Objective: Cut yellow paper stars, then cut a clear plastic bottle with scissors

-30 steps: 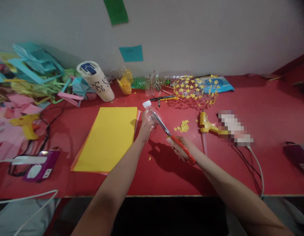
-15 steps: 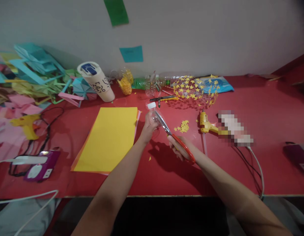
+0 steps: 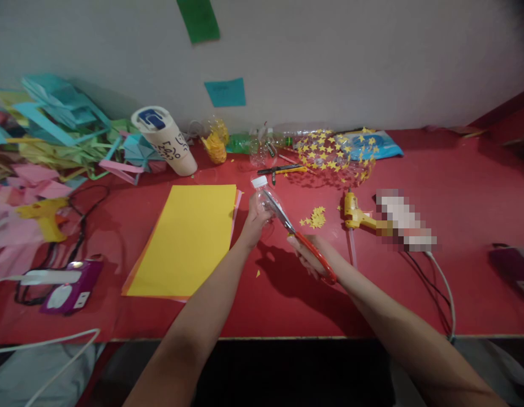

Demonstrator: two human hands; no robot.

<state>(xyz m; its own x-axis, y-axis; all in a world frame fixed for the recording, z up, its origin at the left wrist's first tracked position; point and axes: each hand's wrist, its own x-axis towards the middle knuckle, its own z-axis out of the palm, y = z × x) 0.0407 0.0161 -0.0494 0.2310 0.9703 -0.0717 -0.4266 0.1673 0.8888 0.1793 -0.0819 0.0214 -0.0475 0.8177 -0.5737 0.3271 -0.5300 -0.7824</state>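
My left hand (image 3: 257, 219) is closed around a clear plastic bottle piece (image 3: 262, 198) topped by a white cap (image 3: 259, 182). In my right hand (image 3: 309, 259) are red-handled scissors (image 3: 315, 254), their blades pointing up and left against the clear plastic. Whether the blades are cutting through it cannot be made out. A small heap of yellow paper stars (image 3: 316, 219) lies just right of the blades. To the left of my left hand rests a stack of coloured paper (image 3: 187, 237) with a yellow sheet on top.
A yellow glue gun (image 3: 355, 212) lies at right, another glue gun (image 3: 43, 215) at left near a purple power strip (image 3: 69, 291). Along the wall stand a white tumbler (image 3: 168, 138), clear plastic covered with yellow stars (image 3: 325, 151), and a blue packet (image 3: 382, 144). Folded paper (image 3: 58, 113) piles up far left.
The scissors and both hands have stayed nearly in place, with the blades a touch further left against the plastic. The whole view has shifted very slightly.
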